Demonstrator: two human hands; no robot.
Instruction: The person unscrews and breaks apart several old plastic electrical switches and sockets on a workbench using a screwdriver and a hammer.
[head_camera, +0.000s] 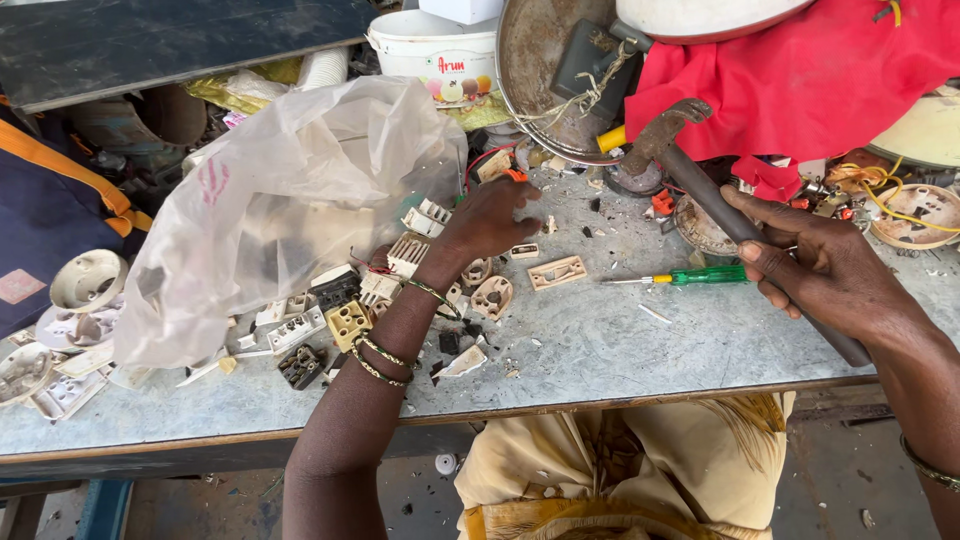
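Observation:
My right hand (810, 265) grips the dark handle of a rusty hammer (690, 165), whose head is raised over the far part of the grey table (600, 345). My left hand (490, 215) reaches forward and pinches a small orange and cream part (512, 175) near the table's back. Around that hand lie broken cream switch and socket pieces (555, 272). A green-handled screwdriver (700, 276) lies flat between the two hands.
A large clear plastic bag (280, 200) covers the left of the table, with more switch parts (340, 310) spilling from under it. A red cloth (800, 80), a round metal pan (545, 70), a white bucket (430, 50) and yellow wires (880, 195) crowd the back.

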